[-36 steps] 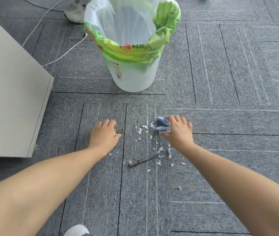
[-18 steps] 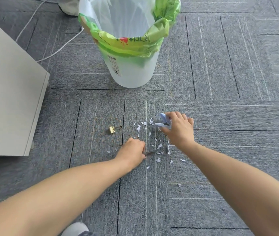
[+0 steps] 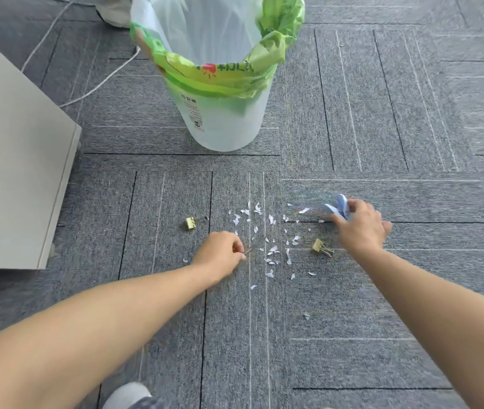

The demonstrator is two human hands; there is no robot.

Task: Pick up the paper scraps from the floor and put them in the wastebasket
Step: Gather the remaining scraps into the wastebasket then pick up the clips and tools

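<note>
many scraps (image 3: 271, 250) on carpet (image 3: 353, 320), left fingers (image 3: 236, 247) pinch stick (image 3: 250, 248), right fingers (image 3: 354, 206) grip blue object (image 3: 338, 205)

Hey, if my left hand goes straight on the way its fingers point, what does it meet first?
The left hand, pinching a thin grey stick, points right: likely the paper scraps first, then the gold binder clip.

Right hand (image 3: 360, 228), blue object (image 3: 338, 206) further right; gold clip (image 3: 319, 246) newly in view.
</note>
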